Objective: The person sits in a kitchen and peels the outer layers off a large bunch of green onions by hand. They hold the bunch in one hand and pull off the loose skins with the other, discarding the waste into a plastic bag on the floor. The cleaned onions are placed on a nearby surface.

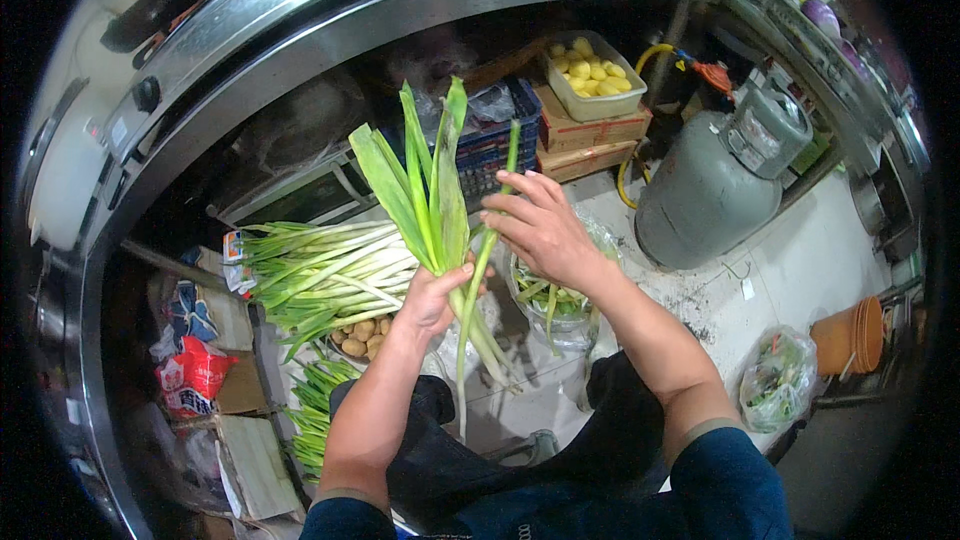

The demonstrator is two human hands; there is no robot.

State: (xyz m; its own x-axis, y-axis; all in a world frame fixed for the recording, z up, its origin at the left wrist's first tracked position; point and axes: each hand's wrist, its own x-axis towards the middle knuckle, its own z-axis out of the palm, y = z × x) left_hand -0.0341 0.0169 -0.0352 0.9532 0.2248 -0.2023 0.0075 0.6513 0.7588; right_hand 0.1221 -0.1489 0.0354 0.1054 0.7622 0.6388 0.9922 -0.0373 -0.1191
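My left hand (pixel 433 298) grips a large scallion (pixel 442 217) around its middle. Broad green leaves spread above the fist, and the pale root end (pixel 491 360) slants down to the right. My right hand (pixel 544 232) has its fingers around a thin green stalk (pixel 477 281), whose tip sticks up above them. The stalk passes beside my left thumb, and its pale end hangs between my knees. Whether it is still joined to the scallion is hidden. Behind my left hand lies a pile of scallions (pixel 330 270). Below my right hand, a plastic-lined bin (pixel 559 330) holds leaf scraps.
Potatoes (pixel 364 336) sit in a bowl under the pile. More greens (pixel 319 405) lie by my left knee. A grey gas cylinder (pixel 697 187) stands right, near a tub (pixel 634 101) of peeled potatoes on cartons (pixel 592 131). A steel counter (pixel 465 7) curves overhead. A bag of scraps (pixel 780 379) lies right.
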